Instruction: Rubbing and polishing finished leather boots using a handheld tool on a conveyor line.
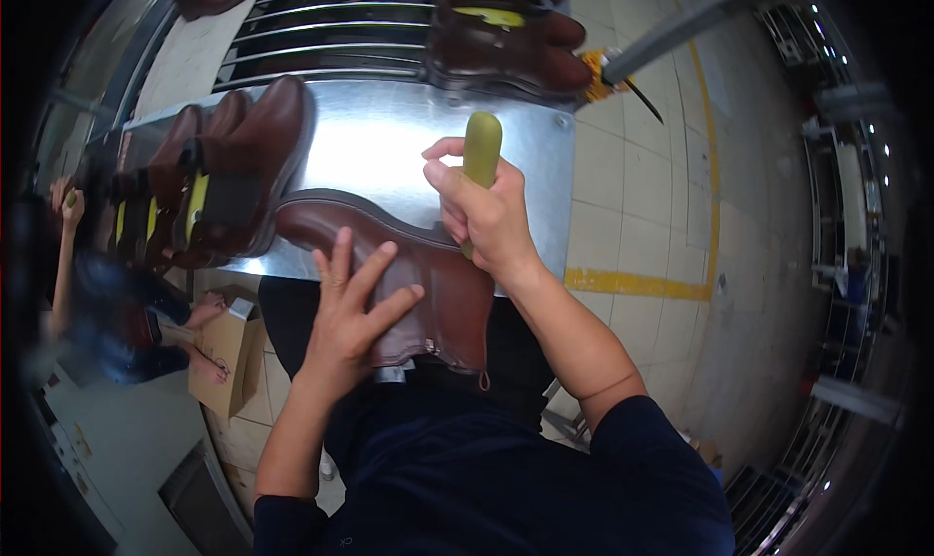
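Note:
A brown leather ankle boot (459, 298) lies on its side at the near edge of the metal table (365, 133). Its toe points left, its sole faces away from me, and its shaft with a zip and a pull loop hangs toward my body. Across its upper rests my left hand (355, 308), fingers spread flat on the leather. My right hand (491, 211) is closed round an olive-green rounded stick-like tool (482, 147) above the heel. The tool's lower tip is by the heel edge; whether it touches I cannot tell.
Several brown boots with yellow-green inserts (197, 201) stand at the table's left end. More boots (501, 45) are at the far right corner, beside a metal rack (331, 21). A grey bar (691, 21) slants at upper right. Another person's hand (73, 204) shows far left, near a cardboard box (229, 357).

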Action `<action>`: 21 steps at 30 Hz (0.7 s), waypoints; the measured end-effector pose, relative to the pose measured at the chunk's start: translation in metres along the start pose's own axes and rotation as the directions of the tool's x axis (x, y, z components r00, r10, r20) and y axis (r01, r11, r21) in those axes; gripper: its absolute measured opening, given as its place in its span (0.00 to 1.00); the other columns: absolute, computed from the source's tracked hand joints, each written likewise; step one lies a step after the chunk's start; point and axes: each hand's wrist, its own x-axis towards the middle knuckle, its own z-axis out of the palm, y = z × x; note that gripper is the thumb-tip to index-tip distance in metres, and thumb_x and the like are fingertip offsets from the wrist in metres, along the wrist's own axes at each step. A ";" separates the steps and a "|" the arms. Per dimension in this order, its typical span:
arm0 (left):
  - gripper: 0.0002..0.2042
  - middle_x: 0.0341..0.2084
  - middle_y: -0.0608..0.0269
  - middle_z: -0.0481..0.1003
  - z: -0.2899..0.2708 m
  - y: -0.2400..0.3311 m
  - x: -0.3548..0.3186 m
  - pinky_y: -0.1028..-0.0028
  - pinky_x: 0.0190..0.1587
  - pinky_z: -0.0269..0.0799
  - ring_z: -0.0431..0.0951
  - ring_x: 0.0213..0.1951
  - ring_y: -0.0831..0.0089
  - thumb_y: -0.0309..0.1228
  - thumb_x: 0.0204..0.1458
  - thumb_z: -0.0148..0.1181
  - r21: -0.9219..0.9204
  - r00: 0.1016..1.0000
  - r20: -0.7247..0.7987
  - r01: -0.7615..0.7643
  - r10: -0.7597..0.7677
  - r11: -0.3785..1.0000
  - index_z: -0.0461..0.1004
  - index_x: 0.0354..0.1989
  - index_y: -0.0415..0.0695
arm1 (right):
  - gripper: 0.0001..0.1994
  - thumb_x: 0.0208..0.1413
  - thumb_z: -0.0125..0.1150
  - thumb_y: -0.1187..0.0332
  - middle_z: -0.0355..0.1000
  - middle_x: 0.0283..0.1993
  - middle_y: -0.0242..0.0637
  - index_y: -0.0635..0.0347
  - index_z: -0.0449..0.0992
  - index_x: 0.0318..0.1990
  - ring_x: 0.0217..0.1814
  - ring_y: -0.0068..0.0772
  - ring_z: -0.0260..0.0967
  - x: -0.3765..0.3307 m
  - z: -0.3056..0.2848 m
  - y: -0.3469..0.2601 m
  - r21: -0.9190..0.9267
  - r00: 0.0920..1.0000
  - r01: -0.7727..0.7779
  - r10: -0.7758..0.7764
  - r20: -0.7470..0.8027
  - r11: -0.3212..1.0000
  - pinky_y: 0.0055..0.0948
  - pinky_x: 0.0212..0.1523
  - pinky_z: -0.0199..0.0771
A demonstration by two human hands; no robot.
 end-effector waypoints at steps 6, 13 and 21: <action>0.29 0.71 0.55 0.60 0.002 -0.007 -0.004 0.25 0.69 0.34 0.42 0.76 0.37 0.27 0.40 0.73 -0.087 1.000 0.015 -0.026 0.027 0.996 0.79 0.56 0.56 | 0.11 0.60 0.66 0.67 0.59 0.17 0.22 0.62 0.76 0.46 0.13 0.14 0.53 0.028 0.035 0.021 -0.133 0.996 -0.056 0.065 0.060 0.990 0.20 0.15 0.50; 0.42 0.72 0.43 0.57 0.053 -0.020 -0.006 0.46 0.72 0.53 0.56 0.73 0.42 0.36 0.41 0.80 -0.355 0.865 -0.465 0.010 -0.186 0.935 0.65 0.66 0.39 | 0.08 0.62 0.64 0.68 0.63 0.20 0.29 0.58 0.73 0.44 0.17 0.22 0.61 0.064 0.004 0.028 0.065 0.938 0.165 -0.136 -0.320 0.984 0.26 0.18 0.60; 0.49 0.71 0.33 0.55 0.074 0.017 -0.014 0.54 0.73 0.53 0.56 0.73 0.40 0.36 0.49 0.75 -0.472 0.787 -0.480 0.142 -0.388 0.870 0.49 0.73 0.28 | 0.17 0.65 0.61 0.67 0.74 0.56 0.45 0.65 0.71 0.58 0.55 0.35 0.72 0.023 0.036 0.091 0.222 0.876 0.190 -0.063 -0.477 0.956 0.31 0.59 0.71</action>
